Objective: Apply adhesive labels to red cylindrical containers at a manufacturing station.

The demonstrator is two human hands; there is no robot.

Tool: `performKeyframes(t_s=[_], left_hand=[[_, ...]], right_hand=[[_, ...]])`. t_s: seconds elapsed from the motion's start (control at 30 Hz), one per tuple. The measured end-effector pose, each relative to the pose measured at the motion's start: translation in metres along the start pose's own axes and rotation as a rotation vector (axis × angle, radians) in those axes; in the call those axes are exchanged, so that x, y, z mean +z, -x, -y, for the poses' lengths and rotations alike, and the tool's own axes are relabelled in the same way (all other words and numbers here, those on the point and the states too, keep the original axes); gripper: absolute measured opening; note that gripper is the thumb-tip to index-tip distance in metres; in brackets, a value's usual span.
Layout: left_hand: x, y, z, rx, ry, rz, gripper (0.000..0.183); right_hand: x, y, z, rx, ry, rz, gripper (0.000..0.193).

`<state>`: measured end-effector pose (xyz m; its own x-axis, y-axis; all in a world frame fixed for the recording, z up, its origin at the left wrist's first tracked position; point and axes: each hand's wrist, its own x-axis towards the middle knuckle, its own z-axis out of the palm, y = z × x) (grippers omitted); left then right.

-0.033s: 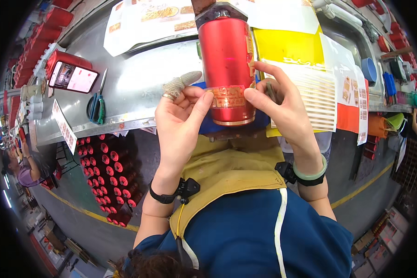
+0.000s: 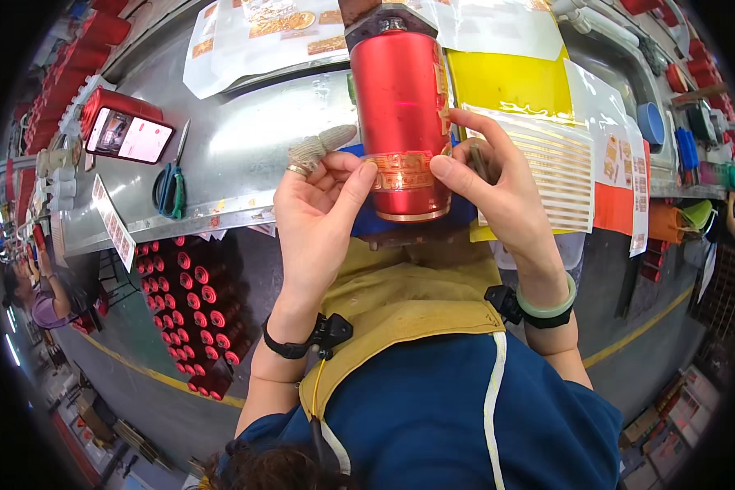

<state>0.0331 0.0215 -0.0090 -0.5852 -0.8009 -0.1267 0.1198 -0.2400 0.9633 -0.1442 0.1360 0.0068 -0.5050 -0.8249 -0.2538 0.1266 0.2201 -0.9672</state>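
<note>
Pinching one gold-patterned label [image 2: 404, 173], the left hand [image 2: 314, 200] is holding tight; the right hand [image 2: 502, 184], grip unclear, is thumbing one red metallic bottle [image 2: 395, 98].

I saw room to pass over the steel bench [image 2: 241, 135] between the scissors [image 2: 170, 189] and left hand [image 2: 314, 212]. Red cylinder [image 2: 396, 98] blocked the middle, dark bracket [image 2: 367, 24] its far end; right hand [image 2: 502, 184] obstructed its lower right, phone [image 2: 130, 135] the bench's left.

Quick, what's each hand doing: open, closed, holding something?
Left hand: closed, pinching the gold label on the red bottle.
Right hand: thumb against the bottle, other fingers half curled; can't tell whether they grip the dark thing there.
</note>
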Motion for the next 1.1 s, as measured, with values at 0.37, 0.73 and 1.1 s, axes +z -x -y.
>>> performKeyframes(t_s=[0.37,0.73,1.1], left_hand=[[0.002,-0.002,0.002,-0.007,0.086,-0.013,0.023],[-0.004,-0.006,0.014,0.091,-0.098,-0.010,0.051],[0.001,-0.011,0.033,0.183,-0.341,0.172,0.055]], right_hand=[[0.002,0.000,-0.001,0.008,0.026,-0.017,0.065],[0.002,-0.001,-0.003,-0.008,0.051,-0.018,0.066],[0.005,0.000,-0.005,-0.005,0.050,-0.042,0.065]])
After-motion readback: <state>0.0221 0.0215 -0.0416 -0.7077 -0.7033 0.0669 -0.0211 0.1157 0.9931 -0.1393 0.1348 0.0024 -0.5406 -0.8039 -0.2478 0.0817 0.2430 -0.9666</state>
